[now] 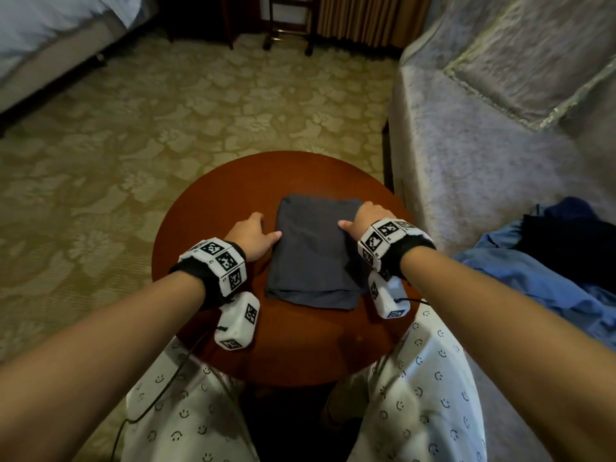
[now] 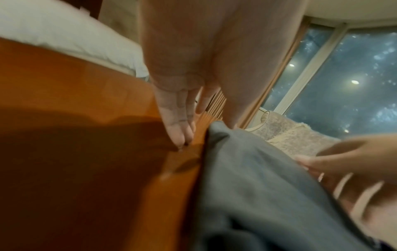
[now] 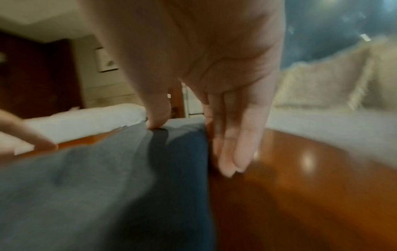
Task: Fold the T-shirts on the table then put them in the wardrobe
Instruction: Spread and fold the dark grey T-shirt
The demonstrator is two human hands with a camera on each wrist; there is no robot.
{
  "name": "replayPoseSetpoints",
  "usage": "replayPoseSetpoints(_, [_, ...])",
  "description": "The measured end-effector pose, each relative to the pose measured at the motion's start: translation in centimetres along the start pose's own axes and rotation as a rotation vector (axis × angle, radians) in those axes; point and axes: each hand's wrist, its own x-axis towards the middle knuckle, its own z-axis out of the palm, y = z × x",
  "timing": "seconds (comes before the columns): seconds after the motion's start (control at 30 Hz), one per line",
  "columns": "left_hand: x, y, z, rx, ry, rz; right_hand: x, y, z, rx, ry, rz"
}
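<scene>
A dark grey T-shirt (image 1: 313, 255) (image 2: 257, 186) (image 3: 86, 178) lies folded into a neat rectangle in the middle of the round wooden table (image 1: 300, 348). My left hand (image 1: 263, 228) (image 2: 204, 132) is at its left edge, with straight fingers (image 2: 178, 132) touching the tabletop and the thumb against the cloth. At the shirt's right edge is my right hand (image 1: 356, 216) (image 3: 193, 146). Its thumb presses on top of the fabric and its straight fingers (image 3: 234, 152) run down along the edge to the wood.
A heap of blue and dark clothes (image 1: 550, 261) lies on the grey sofa (image 1: 483, 145) to the right, below a cushion (image 1: 540, 61). A bed (image 1: 50, 45) is at the far left. A rack (image 1: 290, 21) stands at the back, across patterned carpet (image 1: 166, 128).
</scene>
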Motion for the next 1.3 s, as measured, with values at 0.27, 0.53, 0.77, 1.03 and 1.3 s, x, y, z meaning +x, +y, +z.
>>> replayPoseSetpoints(0.27, [1.1,2.0,1.1,-0.077,-0.003,0.054,2.1,0.8,2.7,0.875,-0.389,0.261])
replayPoseSetpoints(0.53, [1.9,0.6,0.9,-0.29,0.031,0.017,1.4,-0.7,2.0,1.122,-0.598,0.141])
replayPoseSetpoints(0.77, [1.6,0.7,-0.2,-0.428,0.178,0.078,0.0,-2.1,0.9,1.416,-0.609,-0.054])
replayPoseSetpoints(1.03, [-1.0,5.5,-2.6,-0.597,0.21,0.148,-2.9,1.0,-3.8,1.597,-0.489,-0.173])
replayPoseSetpoints(1.3, [-5.7,15.6,-1.0,-0.862,-0.22,0.268,-10.2,9.1,-8.6,1.648,-0.335,-0.118])
